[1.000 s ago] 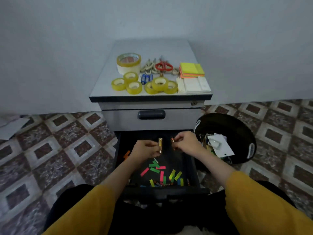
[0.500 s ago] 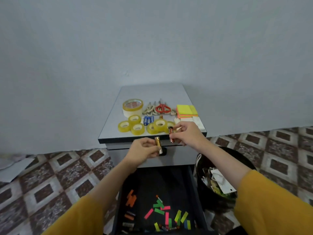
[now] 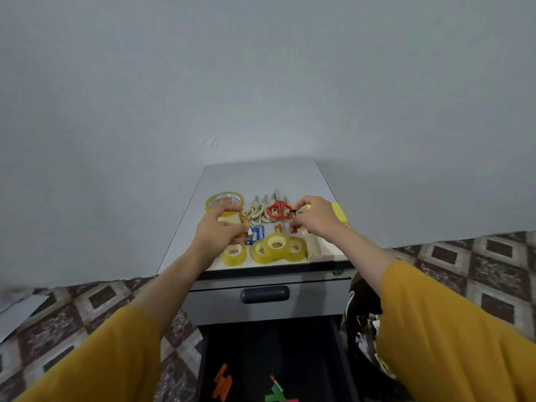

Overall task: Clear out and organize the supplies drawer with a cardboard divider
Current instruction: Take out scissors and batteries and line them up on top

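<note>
Now: a battery in each hand, over the table

Far left on the table [image 3: 261,178], a large tape roll [image 3: 224,202]; nearer, small yellow tape rolls [image 3: 233,253] along the near edge. Above those, left hand [image 3: 216,237], thumb and fingers pinching a gold battery [image 3: 244,220], tilted, just beside two blue batteries [image 3: 258,233] lying flat. Further right, pale scissors [image 3: 259,211], then red scissors [image 3: 279,209]. Next, right hand [image 3: 316,217], fingers curled, pinching an orange-and-black battery [image 3: 293,219] roughly upright; touching the table or not, cannot tell. Yellow sticky notes [image 3: 338,213] partly hidden behind that hand. Lower and nearest, supplies drawer [image 3: 290,349] pulled open under a shut one, coloured paper strips [image 3: 223,384] scattered inside. Just right of it, black bin [image 3: 359,314].
</note>
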